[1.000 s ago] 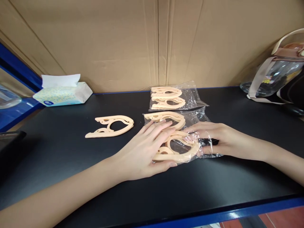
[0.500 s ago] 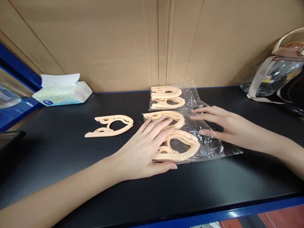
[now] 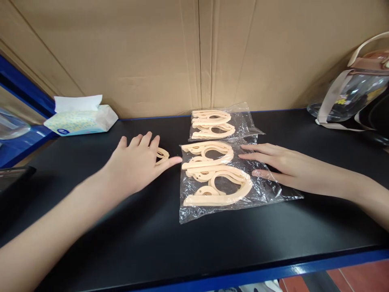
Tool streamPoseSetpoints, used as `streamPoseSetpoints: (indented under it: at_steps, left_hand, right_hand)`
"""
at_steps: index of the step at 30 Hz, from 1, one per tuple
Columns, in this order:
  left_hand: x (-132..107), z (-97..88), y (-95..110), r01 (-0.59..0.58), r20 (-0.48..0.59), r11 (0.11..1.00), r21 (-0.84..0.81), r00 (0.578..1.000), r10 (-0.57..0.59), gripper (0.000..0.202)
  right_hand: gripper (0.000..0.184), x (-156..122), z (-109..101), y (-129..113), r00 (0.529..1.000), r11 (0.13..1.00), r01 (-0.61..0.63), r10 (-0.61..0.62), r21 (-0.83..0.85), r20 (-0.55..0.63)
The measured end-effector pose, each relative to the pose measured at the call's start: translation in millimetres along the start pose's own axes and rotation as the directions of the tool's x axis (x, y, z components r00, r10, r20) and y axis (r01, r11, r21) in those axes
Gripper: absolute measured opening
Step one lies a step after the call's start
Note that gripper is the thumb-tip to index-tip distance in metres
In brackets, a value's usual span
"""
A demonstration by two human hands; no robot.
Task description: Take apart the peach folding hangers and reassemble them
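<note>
My left hand (image 3: 136,162), fingers spread and thumb pointing right, is over a loose beige folding hanger (image 3: 163,154); most of that hanger is hidden, and I cannot tell whether the hand touches it. A clear plastic bag (image 3: 269,190) lies flat at the centre with folded beige hangers (image 3: 235,198) inside. On the right part of this bag rests my right hand (image 3: 279,164), its fingers apart. Just behind lies a second clear bag (image 3: 243,119) holding more folded beige hangers (image 3: 229,130).
A tissue pack (image 3: 82,119) stands at the back left. At the back right is a clear bottle (image 3: 355,97) with a strap. Cardboard (image 3: 152,56) walls off the rear. A dark object (image 3: 15,182) sits at the left edge of the black tabletop (image 3: 188,251).
My left hand has left the bagged hangers and moved left over the loose hanger. My right hand stays on the front bag.
</note>
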State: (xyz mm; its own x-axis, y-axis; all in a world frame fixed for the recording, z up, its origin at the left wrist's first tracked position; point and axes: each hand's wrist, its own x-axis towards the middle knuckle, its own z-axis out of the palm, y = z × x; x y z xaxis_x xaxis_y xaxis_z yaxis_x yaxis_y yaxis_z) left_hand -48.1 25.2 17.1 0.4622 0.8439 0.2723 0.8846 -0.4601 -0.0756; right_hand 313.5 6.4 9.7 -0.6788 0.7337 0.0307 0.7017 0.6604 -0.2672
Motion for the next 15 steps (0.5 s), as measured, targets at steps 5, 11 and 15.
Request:
streamPoseSetpoints:
  at_steps: [5, 11, 15]
  left_hand:
    - [-5.9, -12.5, -46.1, -0.072, 0.457, 0.997, -0.031, 0.886, 0.079, 0.086]
    - [5.2, -32.0, -53.5, 0.014, 0.522, 0.999, -0.042, 0.853, 0.010, 0.065]
    - [12.9, -41.6, -36.4, 0.022, 0.455, 1.000, 0.011, 0.890, -0.025, 0.044]
  right_hand:
    - [0.048, -0.3, 0.4, 0.5, 1.000, 0.999, -0.011, 0.012, -0.044, 0.020]
    - [0.048, 0.5, -1.3, -2.2, 0.999, 0.998, -0.012, 0.014, -0.054, 0.032]
    - [0.049, -0.5, -2.8, -1.0, 1.000, 0.997, -0.019, 0.021, -0.078, 0.013]
